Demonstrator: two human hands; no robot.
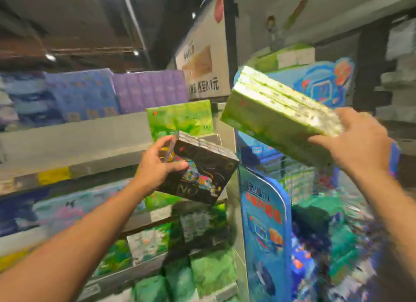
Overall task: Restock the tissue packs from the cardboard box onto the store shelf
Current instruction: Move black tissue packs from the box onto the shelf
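My left hand (157,166) grips a black tissue pack (202,173) with a colourful print, held tilted in front of the grey store shelf (74,144). My right hand (358,139) grips one end of a green tissue pack (274,115), raised and slanting up to the left. A single green pack (180,119) stands upright on the shelf just behind the black one. The cardboard box is out of view. The picture is blurred by motion.
Purple and blue packs (112,92) fill the shelf's top to the left. Lower shelves hold green packs (202,274) and blue ones. A blue promotional display stand (265,223) rises to the right. A white sign (202,63) hangs above.
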